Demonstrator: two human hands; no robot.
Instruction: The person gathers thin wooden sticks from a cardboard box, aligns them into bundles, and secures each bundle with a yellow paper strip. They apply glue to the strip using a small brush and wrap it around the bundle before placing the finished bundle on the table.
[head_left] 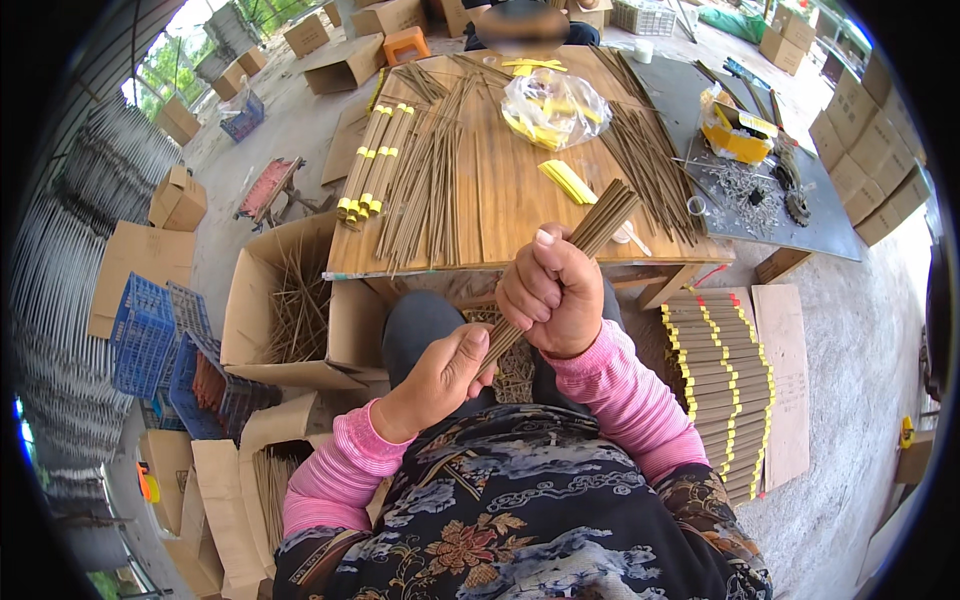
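Observation:
My right hand (552, 292) is wrapped round the upper part of a bundle of thin brown sticks (608, 215), which look like incense sticks. Lower down, my left hand (436, 380) grips the same bundle near its bottom end. The bundle slants up to the right, above my lap and in front of the table edge. On the wooden table (490, 225) beyond lie loose brown sticks (425, 195) and, at the left, bundles bound with yellow bands (375, 160). A stack of yellow paper strips (567, 181) lies just past my right hand.
A clear plastic bag (556, 108) with yellow strips sits mid-table. The grey side table (820, 215) at right holds clear plastic bits and a yellow box (738, 135). Banded bundles (715, 390) lie low at right. An open carton of sticks (275, 310) and blue crates (150, 335) stand left.

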